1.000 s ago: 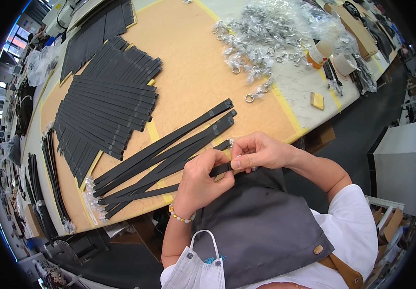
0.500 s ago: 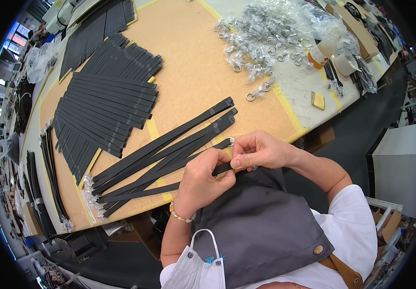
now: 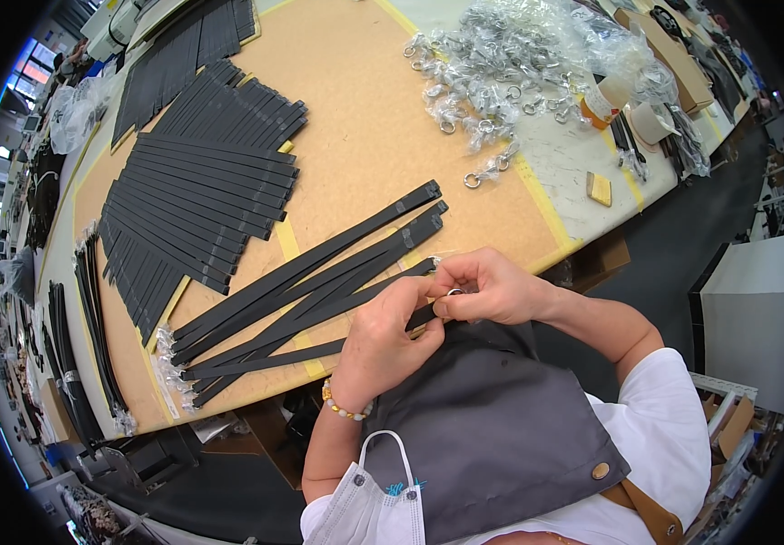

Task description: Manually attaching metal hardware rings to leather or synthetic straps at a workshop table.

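Observation:
My left hand [image 3: 384, 329] is closed around a black strap [image 3: 315, 352] close to its end. The strap runs left across the table to a plastic-wrapped metal fitting [image 3: 169, 377]. My right hand [image 3: 490, 286] pinches a small metal ring [image 3: 454, 292] against that strap end, and the fingertips of both hands nearly meet. How the ring sits on the strap is hidden by my fingers. Just beyond my hands, several more black straps [image 3: 346, 250] lie slantwise, their left ends at the same wrapped fittings.
Fanned black straps [image 3: 201, 195] cover the table's left part. At the back right is a heap of plastic-wrapped metal hooks [image 3: 492, 73], with a tape roll [image 3: 653, 123] and a small yellow block [image 3: 599, 189] nearer the edge. Bundled straps [image 3: 97, 318] lie far left.
Both hands stay in nearly the same place. My right thumb and fingers have shifted slightly, and the metal ring now shows between them.

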Available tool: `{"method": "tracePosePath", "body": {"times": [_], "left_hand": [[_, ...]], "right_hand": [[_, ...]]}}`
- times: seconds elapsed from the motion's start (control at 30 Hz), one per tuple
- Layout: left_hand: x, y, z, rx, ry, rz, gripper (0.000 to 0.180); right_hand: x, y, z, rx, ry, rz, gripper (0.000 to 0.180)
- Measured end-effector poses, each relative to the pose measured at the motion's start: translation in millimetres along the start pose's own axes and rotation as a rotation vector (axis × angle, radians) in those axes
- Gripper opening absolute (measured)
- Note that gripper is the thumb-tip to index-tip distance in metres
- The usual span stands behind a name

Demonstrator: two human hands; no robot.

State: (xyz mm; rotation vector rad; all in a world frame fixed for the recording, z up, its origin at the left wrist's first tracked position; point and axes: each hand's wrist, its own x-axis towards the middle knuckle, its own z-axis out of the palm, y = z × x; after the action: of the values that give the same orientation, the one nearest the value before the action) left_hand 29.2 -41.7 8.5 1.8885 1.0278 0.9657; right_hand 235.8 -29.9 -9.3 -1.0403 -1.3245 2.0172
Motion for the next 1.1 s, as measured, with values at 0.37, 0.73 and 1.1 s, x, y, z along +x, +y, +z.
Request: {"method": "tracePosePath", "body": {"times": [0.37,0.73,1.1], "left_hand": [[-11.1,-6.0,-15.0,-0.289,-0.109,-0.184,0.041],[-9.3,-14.3,-13.6,-0.072,-0.156,-0.094,0.025],[17.8,-42.9,-3.9,0.312,0.091,0.068,0.012]], "right_hand": [[-1.4,-10.9,-2.7,0.091,-0.111,0.084,0.020],[-9.0,2.8,-3.6,-0.438,-0.039,-0.161,0.024],[1.6,-24.5,-74.6,-1.156,0.661,-0.542,0.015]]}}
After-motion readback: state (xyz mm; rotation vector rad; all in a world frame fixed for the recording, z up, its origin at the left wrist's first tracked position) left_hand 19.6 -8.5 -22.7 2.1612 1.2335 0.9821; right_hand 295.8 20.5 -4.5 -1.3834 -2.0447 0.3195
